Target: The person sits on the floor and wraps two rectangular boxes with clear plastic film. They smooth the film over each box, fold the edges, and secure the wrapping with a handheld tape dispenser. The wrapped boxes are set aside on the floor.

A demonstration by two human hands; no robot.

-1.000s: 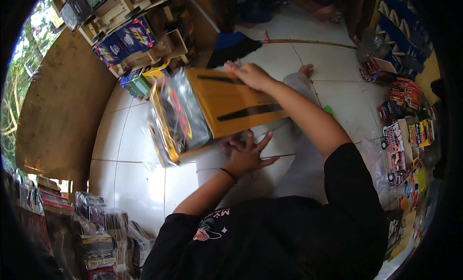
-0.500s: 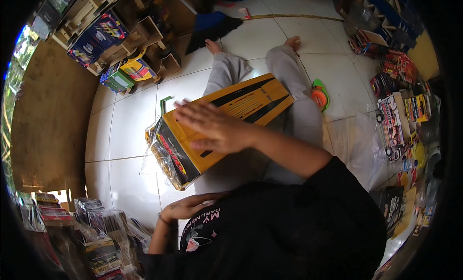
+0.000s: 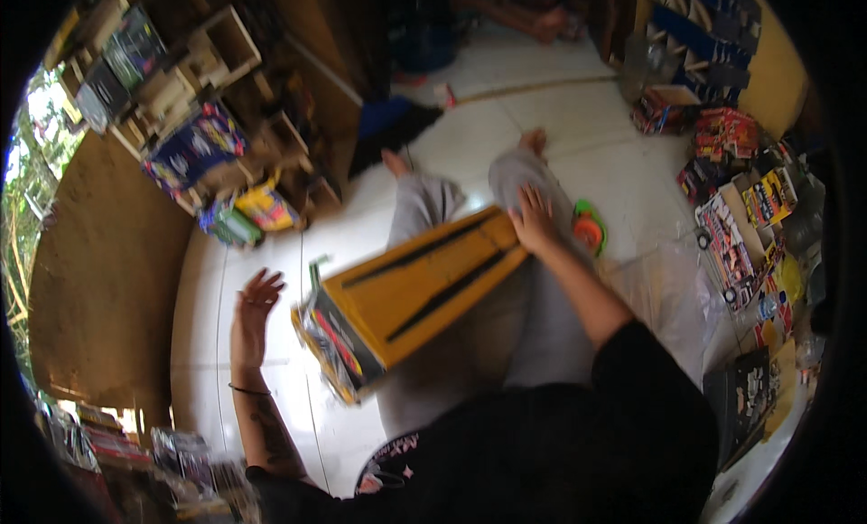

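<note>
One yellow box (image 3: 424, 280) lies across two legs (image 3: 522, 182), with one green-and-orange object (image 3: 590, 232) beside them. The left hand (image 3: 256, 316) hangs left of the box, fingers loosely apart; the right hand (image 3: 537, 228), fingers slightly spread, has moved from the box's left end to its right, and the left has risen from beside the shirt (image 3: 506, 452).

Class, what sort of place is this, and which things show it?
Likely a small toy-vehicle workshop, though perhaps a storeroom: an unpainted wooden box at upper left, a wheeled toy truck at right, and plastic-wrapped items at lower left.
</note>
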